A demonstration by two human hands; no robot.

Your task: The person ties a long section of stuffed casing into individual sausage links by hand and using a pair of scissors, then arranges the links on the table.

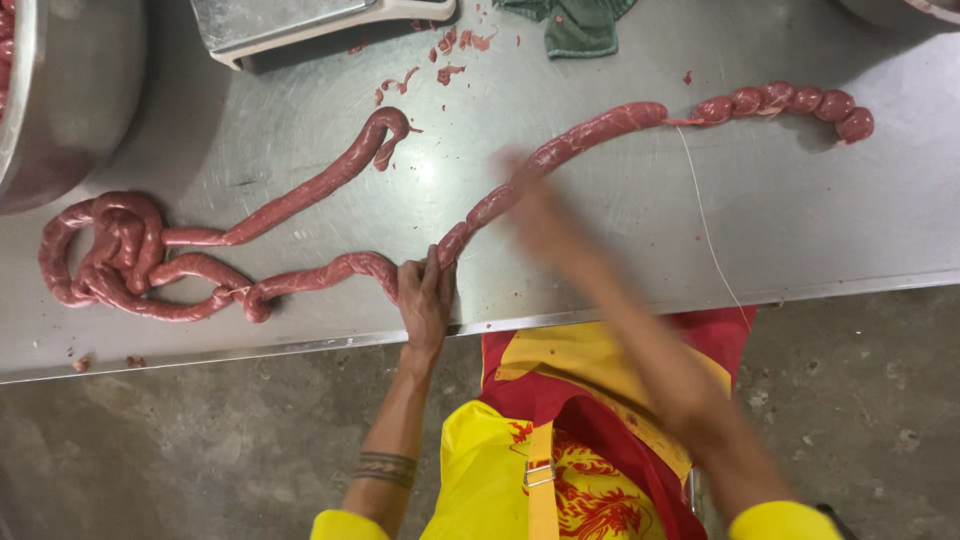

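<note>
A long red raw sausage rope (pixel 590 135) runs across the steel table (pixel 820 220). Its left part lies in loose coils (pixel 120 255), and its right end (pixel 790 105) is tied off into short links. My left hand (pixel 425 295) is closed around the rope near the table's front edge. My right hand (pixel 530 205) is blurred with motion and rests on the rope just to the right of that grip; whether its fingers are closed cannot be made out. A thin white string (pixel 705 225) trails from the rope toward the front edge.
A large metal bowl (pixel 70 90) stands at the far left. A scale's metal tray (pixel 290 25) and a green cloth (pixel 575 25) lie at the back. Small meat scraps (pixel 450 55) are scattered near them. The concrete floor shows below the table's edge.
</note>
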